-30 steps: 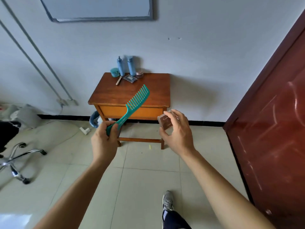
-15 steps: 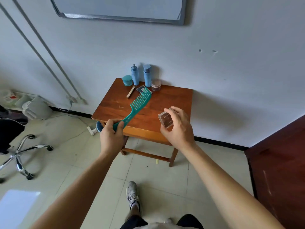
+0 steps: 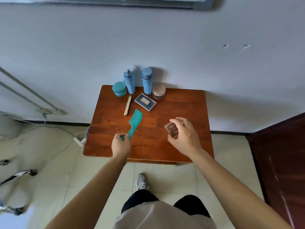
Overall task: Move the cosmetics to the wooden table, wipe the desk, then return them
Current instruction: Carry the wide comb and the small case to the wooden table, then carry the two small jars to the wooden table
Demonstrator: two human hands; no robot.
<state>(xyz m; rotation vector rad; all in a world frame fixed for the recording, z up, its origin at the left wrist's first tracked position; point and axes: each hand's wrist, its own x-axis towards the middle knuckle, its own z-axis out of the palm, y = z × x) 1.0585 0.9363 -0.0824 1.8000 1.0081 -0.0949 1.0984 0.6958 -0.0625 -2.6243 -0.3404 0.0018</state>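
Forward over the wooden table [image 3: 181, 104], the left hand [image 3: 121, 144] grips the teal comb [image 3: 134, 123] by its handle at 7 o'clock. The right hand [image 3: 184, 138] pinches a clear case [image 3: 171, 129] at 4. A capped teal jar [image 3: 119, 88] stands at 11.

A pale wall [image 3: 165, 38] fills the upper view, with two small marks [image 3: 225, 45] on it at the right and a grey-framed board [image 3: 115, 4] along the top edge. Two pipes [image 3: 28, 95] slant down it at the left. Below lie a black baseboard [image 3: 227, 132] and a tiled floor [image 3: 173, 176] — a white power strip [image 3: 78, 141] and a chair base [image 3: 18, 175] at the left, a dark red door [image 3: 280, 154] at the right.
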